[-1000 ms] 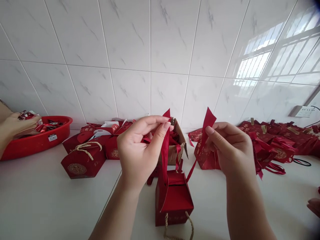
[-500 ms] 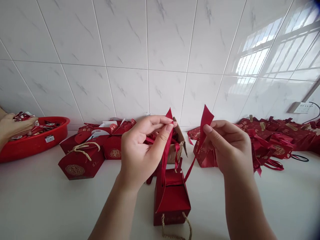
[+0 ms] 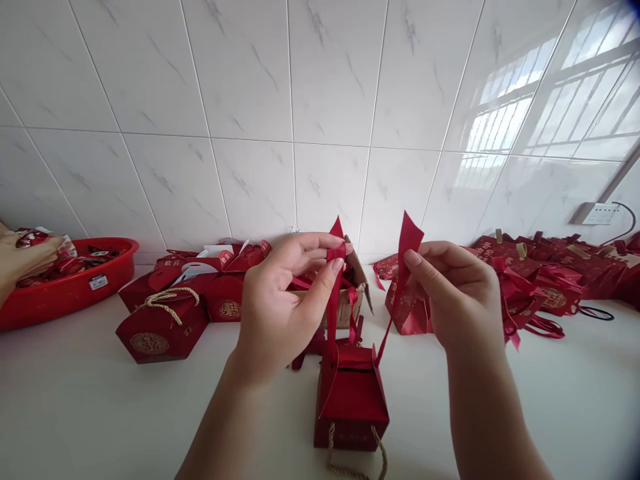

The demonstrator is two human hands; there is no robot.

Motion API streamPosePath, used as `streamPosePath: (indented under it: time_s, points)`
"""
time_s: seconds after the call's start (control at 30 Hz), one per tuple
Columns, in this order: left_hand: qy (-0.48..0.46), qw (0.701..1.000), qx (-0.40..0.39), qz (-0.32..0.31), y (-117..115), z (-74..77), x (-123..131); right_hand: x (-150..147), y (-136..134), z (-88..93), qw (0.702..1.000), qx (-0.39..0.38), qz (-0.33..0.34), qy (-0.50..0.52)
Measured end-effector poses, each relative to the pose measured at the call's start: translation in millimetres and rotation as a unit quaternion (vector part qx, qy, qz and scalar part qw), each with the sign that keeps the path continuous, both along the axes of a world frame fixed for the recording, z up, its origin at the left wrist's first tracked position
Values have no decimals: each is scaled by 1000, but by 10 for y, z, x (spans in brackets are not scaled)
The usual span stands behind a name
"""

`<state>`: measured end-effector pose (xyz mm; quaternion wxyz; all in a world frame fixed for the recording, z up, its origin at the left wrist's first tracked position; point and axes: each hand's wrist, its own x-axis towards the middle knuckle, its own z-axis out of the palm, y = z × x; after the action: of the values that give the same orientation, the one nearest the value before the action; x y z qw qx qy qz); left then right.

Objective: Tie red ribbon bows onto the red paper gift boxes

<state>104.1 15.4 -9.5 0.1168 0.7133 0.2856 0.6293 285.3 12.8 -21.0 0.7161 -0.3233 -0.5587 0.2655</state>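
A small dark red gift box (image 3: 353,397) with peaked sides stands on the white table in front of me, a twisted gold cord handle (image 3: 345,472) hanging at its near side. Red ribbon rises from both sides of its top. My left hand (image 3: 293,300) is closed in a pinch on one ribbon end (image 3: 334,307), whose pointed tip sticks up past the fingers. Between thumb and fingers of my right hand (image 3: 463,293) is the other ribbon end (image 3: 410,233), its slanted tip upward. The two ends are held apart above the box.
Left, another person's hand (image 3: 35,260) holds wrapped pieces over a red plastic basin (image 3: 65,300). Several red gift boxes (image 3: 165,327) stand beside it. Behind my hands is a cardboard box (image 3: 345,310) with ribbons. At right lie several ribboned red boxes (image 3: 555,293), near a power strip (image 3: 600,213).
The gift box has shifted slightly right and tilted a little. Both hands keep their hold on the ribbon ends. The other person's hand has moved slightly left.
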Motion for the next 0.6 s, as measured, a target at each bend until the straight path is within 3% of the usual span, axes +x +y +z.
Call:
streamPosePath:
  time_s: [0.4, 0.6]
  points:
    - [-20, 1000, -3, 13, -10, -8, 9, 10, -19, -4, 1000, 7, 1, -1]
    - [-47, 997, -30, -50, 11, -11, 36, 14, -14, -4, 1000, 8, 1, -5]
